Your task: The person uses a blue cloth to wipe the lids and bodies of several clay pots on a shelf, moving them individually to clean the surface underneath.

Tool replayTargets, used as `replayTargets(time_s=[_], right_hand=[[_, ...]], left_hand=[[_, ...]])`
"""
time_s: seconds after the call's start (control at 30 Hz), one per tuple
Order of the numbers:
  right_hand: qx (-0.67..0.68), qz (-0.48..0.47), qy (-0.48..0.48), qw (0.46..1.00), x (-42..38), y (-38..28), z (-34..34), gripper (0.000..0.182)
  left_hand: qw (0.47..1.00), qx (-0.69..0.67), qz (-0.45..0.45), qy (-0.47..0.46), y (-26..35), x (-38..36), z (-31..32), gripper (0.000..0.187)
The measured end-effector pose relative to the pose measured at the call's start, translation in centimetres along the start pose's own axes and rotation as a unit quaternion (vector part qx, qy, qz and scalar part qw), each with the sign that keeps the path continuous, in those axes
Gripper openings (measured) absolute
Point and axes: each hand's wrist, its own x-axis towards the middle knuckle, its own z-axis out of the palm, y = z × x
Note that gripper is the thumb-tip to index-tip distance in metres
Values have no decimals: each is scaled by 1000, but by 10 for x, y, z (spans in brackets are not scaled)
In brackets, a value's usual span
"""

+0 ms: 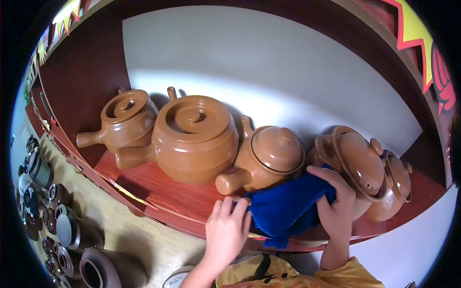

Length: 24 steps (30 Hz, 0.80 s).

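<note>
A blue cloth (288, 201) is spread between my two hands at the front of a red-brown shelf (185, 199). My left hand (225, 228) has its fingers curled on the cloth's left corner, close under the stubby handle of a lidded brown clay pot (278, 149). On the other side, my right hand (336, 204) grips the cloth between thumb and fingers, beside a larger lidded clay pot (357, 163). The cloth hangs slightly over the shelf edge and hides the lower part of the middle pot.
Left along the shelf stand a big lidded clay pot (194, 139) and a smaller one (127, 120), their handles pointing outward. Another lidded pot (396, 187) stands at the right end. Several dark jars (113, 269) sit on the floor at lower left.
</note>
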Motion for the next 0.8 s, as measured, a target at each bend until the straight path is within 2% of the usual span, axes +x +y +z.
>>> replayTargets(time_s=[0.03, 0.07, 0.13, 0.17, 0.2, 0.27, 0.3, 0.33, 0.4, 0.47, 0.53, 0.57, 0.6, 0.63, 0.7, 0.73, 0.8], right_hand=[[-1, 0, -2, 1000, -5, 5, 0, 45], [-29, 4, 2, 1000, -12, 10, -1, 48], [-55, 8, 4, 998, -19, 14, -2, 50], [-61, 1, -18, 998, -21, 13, -4, 51], [-68, -4, -41, 997, -22, 11, -6, 52], [-83, 6, -59, 995, -22, -5, -9, 52], [-100, 13, -76, 992, -21, -12, -11, 51], [-99, 14, -77, 992, -18, -13, -12, 51], [-143, 16, -149, 978, -11, -13, -16, 50], [-175, 3, -139, 975, -6, -14, -21, 48], [-208, -13, -124, 970, -4, -14, -29, 46], [-234, 19, -111, 966, -5, -14, -35, 43], [-260, 51, -98, 959, -5, -14, -38, 41], [-260, 51, -98, 959, -4, -13, -34, 41], [-57, 91, -63, 992, 0, -8, -19, 34], [-58, 90, -63, 992, 3, -7, -11, 34], [140, 177, -18, 974, 14, -6, 3, 31]], left_hand=[[1000, 18, -20, 2, 1, 1, -1, 13], [1000, 18, -22, 1, 1, 1, -3, 13], [992, -25, -120, -18, 1, 3, -7, 9], [994, -15, -106, -39, -5, 3, -6, 18], [993, -14, -107, -40, -5, 4, -8, 18], [1000, -1, -26, -18, -3, 5, -10, 37], [999, 1, -24, -24, -6, 3, -6, 51], [999, 2, -24, -26, -6, 3, -3, 51], [998, -52, 9, -44, -5, 8, 1, 49], [995, -69, 15, -72, -9, 7, 6, 41], [988, -78, -87, -97, -6, 7, 4, 36], [992, -54, -94, -72, -8, 5, -1, 26], [992, -53, -93, -71, -11, 3, -5, 26], [974, -143, -162, -70, -16, 0, -9, 21], [921, -285, -261, -43, -22, -6, -12, 13], [921, -286, -262, -42, -23, -8, -11, 13], [922, -301, -235, 63, -24, -10, -10, 14]])
